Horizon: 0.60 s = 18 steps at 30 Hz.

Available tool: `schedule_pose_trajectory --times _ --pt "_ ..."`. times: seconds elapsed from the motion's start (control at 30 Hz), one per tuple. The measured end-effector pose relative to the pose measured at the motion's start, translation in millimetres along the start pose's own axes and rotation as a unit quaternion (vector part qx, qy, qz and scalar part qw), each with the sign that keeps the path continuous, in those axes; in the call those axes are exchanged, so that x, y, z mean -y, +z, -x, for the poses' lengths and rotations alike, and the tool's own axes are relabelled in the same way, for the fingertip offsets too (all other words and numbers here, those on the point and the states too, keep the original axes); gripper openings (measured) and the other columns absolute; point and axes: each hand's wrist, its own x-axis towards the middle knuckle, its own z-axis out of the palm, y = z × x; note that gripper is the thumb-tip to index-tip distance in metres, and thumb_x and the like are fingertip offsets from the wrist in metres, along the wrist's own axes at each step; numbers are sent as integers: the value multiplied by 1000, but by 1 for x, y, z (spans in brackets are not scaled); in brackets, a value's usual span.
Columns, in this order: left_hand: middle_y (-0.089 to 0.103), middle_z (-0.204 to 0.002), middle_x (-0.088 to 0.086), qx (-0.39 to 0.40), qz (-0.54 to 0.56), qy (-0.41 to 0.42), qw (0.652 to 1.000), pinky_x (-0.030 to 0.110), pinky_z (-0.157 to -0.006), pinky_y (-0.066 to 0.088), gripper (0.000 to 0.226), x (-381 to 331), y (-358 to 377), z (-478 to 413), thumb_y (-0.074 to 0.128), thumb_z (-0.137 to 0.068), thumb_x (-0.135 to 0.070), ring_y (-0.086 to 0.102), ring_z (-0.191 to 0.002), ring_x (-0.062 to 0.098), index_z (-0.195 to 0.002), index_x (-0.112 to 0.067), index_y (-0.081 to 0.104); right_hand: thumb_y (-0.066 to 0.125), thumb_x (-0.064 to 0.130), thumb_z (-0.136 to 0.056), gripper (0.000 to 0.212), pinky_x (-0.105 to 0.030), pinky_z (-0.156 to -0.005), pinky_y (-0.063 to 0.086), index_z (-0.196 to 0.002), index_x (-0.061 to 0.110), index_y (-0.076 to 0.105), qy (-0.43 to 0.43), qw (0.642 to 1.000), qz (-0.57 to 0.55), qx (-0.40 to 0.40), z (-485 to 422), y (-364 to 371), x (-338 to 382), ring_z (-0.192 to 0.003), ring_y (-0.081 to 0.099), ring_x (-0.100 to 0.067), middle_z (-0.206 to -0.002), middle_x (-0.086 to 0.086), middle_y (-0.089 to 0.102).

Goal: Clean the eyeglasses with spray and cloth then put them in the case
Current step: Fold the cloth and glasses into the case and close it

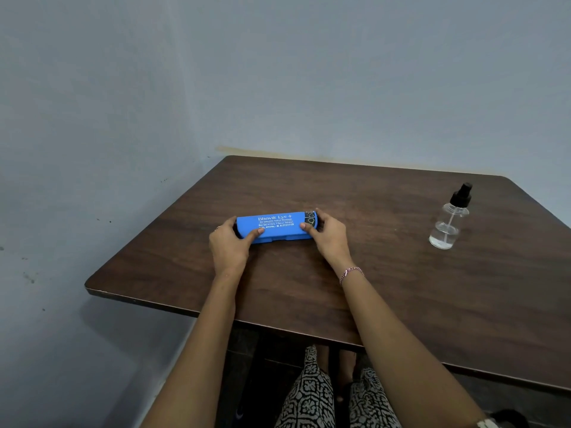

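blue case point(276, 227) shut, flat on table point(370, 304) | left hand point(230, 245) and right hand point(329, 234) clasp its two ends | spray bottle point(449, 222) well right of case, untouched

The blue case point(276, 227), held between the left hand point(230, 244) and right hand point(327, 236), reads "Bhavik Eye +" in white; smaller lines beneath include "BHOPAL" and a phone number, not clearly legible.

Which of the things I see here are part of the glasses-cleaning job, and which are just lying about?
Part of the job:
- blue case, shut, held at both ends by the left hand and right hand
- spray bottle, standing apart on the right

Just there:
- wooden table
- bracelet on the right wrist
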Motion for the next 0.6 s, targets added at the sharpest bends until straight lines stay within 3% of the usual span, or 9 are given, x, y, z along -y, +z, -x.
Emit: schedule_pose_trajectory --times 0.1,0.3,0.43,0.53,0.6 --pt "69 -109 13 12 10 2 1000 14 -75 38 50 -8 0 4 78 -75 -26 52 -85 6 -114 0 64 69 19 -83 59 -28 -104 40 -136 4 45 1 1000 -26 -17 0 -4 -1 -118 54 -16 -134 -9 54" --pt "69 -111 12 16 61 -16 998 14 -79 39 49 -30 25 5 78 -75 -24 61 -94 13 -117 -2 64 67 13 -85 56 -15 -93 38 -136 6 45 21 993 -69 -90 2 -31 -4 -115 55 -14 -132 -6 55" --pt "70 -109 11 38 109 -46 992 22 -86 47 47 -46 58 6 80 -72 -23 65 -97 18 -113 -4 67 67 10 -84 54 -9 -89 36 -135 9 47 44 985 -96 -139 3 -56 -18 -112 55 -11 -132 -4 55" --pt "70 -110 11 57 123 -54 989 33 -93 50 49 -59 82 8 81 -71 -24 65 -100 20 -113 -4 67 66 11 -85 53 -11 -92 35 -135 9 47 64 980 -87 -165 5 -76 -29 -116 54 -12 -132 -4 56" --pt "69 -113 11 68 127 -65 987 31 -93 49 49 -65 94 9 80 -72 -23 64 -103 20 -115 -3 66 66 11 -85 53 -16 -97 35 -135 9 47 79 979 -79 -171 5 -85 -35 -119 52 -13 -133 -5 54"
